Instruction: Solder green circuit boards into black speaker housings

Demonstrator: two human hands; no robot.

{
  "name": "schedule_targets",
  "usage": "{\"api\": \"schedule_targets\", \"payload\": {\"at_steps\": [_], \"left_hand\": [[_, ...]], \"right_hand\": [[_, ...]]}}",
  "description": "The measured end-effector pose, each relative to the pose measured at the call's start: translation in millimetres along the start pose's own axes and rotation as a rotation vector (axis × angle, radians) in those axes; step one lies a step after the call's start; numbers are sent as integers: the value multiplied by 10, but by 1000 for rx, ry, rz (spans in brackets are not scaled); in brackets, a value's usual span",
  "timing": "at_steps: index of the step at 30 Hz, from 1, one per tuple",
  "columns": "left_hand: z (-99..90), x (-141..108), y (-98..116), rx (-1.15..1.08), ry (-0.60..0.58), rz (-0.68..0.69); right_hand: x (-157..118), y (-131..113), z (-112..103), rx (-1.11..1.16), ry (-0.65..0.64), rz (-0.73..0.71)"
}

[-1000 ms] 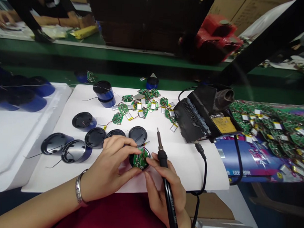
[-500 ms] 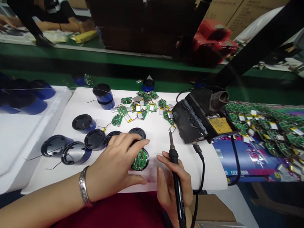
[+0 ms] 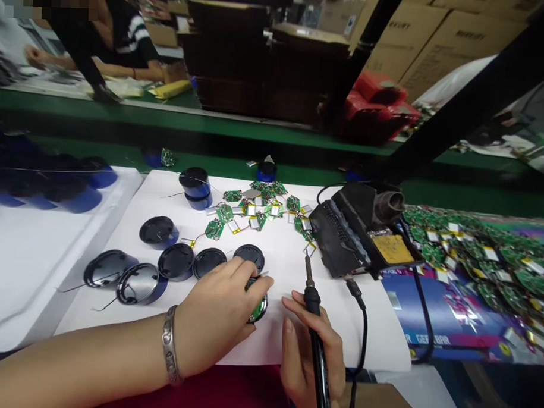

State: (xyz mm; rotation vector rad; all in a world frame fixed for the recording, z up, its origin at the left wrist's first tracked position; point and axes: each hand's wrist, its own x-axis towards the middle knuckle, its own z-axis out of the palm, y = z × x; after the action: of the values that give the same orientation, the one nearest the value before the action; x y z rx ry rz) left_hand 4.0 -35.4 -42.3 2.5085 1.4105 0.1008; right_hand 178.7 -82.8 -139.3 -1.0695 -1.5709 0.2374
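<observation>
My left hand point(image 3: 223, 315), with a metal bracelet at the wrist, is closed over a round black housing holding a green circuit board point(image 3: 258, 307). Its fingers and thumb hide most of that housing. My right hand point(image 3: 316, 348) grips a soldering iron point(image 3: 312, 297) like a pen, its tip pointing up and away from me. Close to my left fingers stand round black housings point(image 3: 210, 264), several of them, some with loose wires. Beyond them lie small green circuit boards wired to silver battery cells point(image 3: 253, 221).
A black soldering station point(image 3: 342, 233) with a yellow sponge point(image 3: 390, 248) stands to the right, its cable running down beside my right hand. Many circuit boards point(image 3: 476, 247) lie farther right. A white foam tray point(image 3: 38, 243) with blue housings is at left. A co-worker's arm point(image 3: 143, 71) rests across the bench.
My left fingers and thumb have closed around the housing with the circuit board, covering more of it. The view has tilted slightly up. The soldering iron stays in my right hand.
</observation>
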Motion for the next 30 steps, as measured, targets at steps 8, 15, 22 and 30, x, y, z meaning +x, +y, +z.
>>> {"api": "schedule_targets", "payload": {"at_steps": [8, 15, 22, 30], "left_hand": [[-6, 28, -59, -19, 80, -34], [26, 31, -67, 14, 92, -12], [22, -28, -54, -44, 89, 92], [-56, -31, -95, -37, 23, 192]], "right_hand": [[2, -59, 141, 67, 164, 126], [11, -40, 122, 53, 141, 94], [-33, -32, 103, 74, 134, 125], [-76, 28, 108, 81, 122, 195]]}}
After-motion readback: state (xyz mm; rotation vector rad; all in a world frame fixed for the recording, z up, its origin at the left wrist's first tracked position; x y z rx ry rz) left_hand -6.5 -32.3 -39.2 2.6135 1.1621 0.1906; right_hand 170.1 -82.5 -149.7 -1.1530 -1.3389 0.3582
